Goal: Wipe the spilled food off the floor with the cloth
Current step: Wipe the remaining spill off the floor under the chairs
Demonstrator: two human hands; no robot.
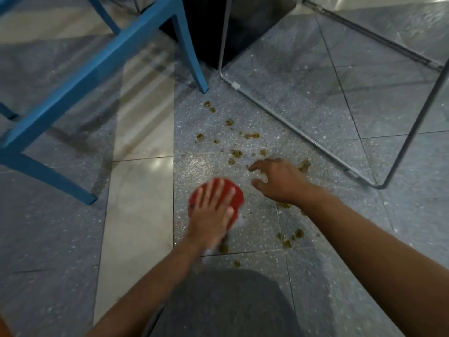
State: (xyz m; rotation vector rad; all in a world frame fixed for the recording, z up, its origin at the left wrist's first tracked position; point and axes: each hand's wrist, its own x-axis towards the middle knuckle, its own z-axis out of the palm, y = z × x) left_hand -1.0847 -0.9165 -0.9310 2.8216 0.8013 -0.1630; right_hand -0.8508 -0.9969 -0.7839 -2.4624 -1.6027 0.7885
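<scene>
Red cloth (232,197), round-edged and somewhat blurred, flat on the speckled grey tiled floor (315,98), pinned under the left hand (211,210). Left fingers (220,190) spread open and laid flat across the top of it, palm down, not curled around any edge. Right hand (279,182) just to the right of the cloth, apart from it, low over the floor; right fingers (258,164) loosely open and half-curled, gripping nothing. Spilled food (237,153), brownish-green crumbly clumps, scattered on the floor beyond the right fingers and stretching away toward the furniture; more clumps beside and under the right wrist, others nearer the body to the right of the left forearm. Cannot tell whether the right fingertips touch any clump. Blue wooden chair frame (80,76) well beyond and to the left of the left fingers, one leg ending near the farthest clumps. Thin grey metal tube frame (286,122) on the floor beyond and to the right of the right fingers. Grey-clothed knee (228,302) below both forearms at the near edge.
</scene>
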